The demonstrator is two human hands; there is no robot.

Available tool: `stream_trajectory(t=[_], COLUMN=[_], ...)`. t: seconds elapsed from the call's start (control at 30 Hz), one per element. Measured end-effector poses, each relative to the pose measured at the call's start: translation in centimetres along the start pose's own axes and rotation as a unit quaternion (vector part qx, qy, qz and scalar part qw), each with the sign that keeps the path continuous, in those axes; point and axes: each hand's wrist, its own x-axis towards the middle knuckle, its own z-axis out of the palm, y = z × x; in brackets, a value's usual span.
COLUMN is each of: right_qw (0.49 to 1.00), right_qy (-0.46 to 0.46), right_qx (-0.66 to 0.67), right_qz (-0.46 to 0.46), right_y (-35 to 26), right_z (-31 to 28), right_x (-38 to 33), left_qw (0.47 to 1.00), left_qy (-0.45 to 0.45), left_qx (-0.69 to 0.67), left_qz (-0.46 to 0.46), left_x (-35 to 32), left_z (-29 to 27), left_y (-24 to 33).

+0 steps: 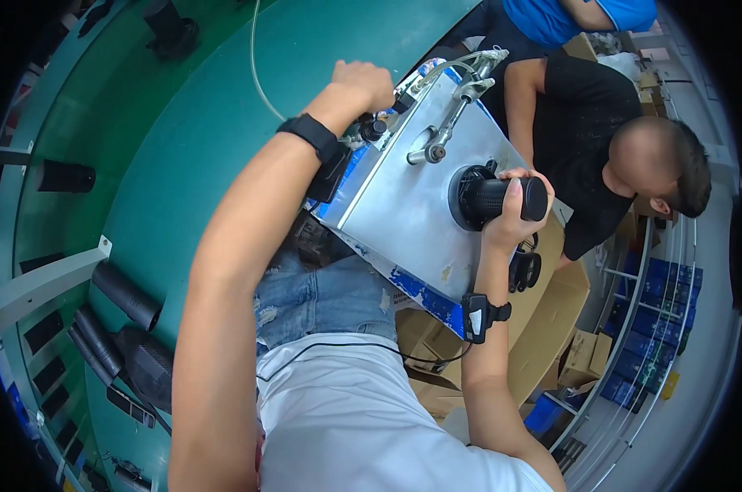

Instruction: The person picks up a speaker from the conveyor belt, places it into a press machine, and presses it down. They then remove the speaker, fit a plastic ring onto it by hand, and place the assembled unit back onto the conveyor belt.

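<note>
My right hand (514, 215) is wrapped round a black ribbed cylinder (535, 199), whose wider base sits against the sloping face of a metal fixture (404, 221). Beside it on that face is a pneumatic cylinder (457, 119) with a rod and a round end fitting. At the fixture's far left edge, my left hand (364, 85) is closed near a black valve-like knob (373, 129); its fingertips are turned away, so whatever they grip is hidden. A black band is on each of my wrists.
A clear air hose (256, 74) curves over the green table (182, 148). Black tubular parts (125, 295) lie at the lower left. Cardboard boxes (580, 361) stand low on the right. A person in black (588, 115) bends close beyond the fixture, with another in blue (539, 20) behind.
</note>
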Motion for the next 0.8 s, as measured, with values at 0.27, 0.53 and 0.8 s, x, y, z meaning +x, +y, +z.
stream_trajectory(t=[0.27,0.53,0.8], right_qw=[1.0,0.994,0.961], right_qy=[0.008,0.097,-0.252], right_qx=[-0.002,-0.033,0.112], right_qz=[-0.009,-0.038,0.012], right_y=[-0.2,-18.4,-15.3], right_z=[-0.1,-1.7,12.3], right_x=[0.2,7.5,-0.4], left_qw=[0.993,0.821,0.885], left_qy=[-0.025,0.403,0.273], left_qx=[-0.117,-0.352,-0.367], left_qz=[-0.013,0.2,0.087], left_x=[0.0,-15.4,-23.0], left_z=[1.4,-8.8,-7.8], left_y=[-1.2,1.8,-0.2])
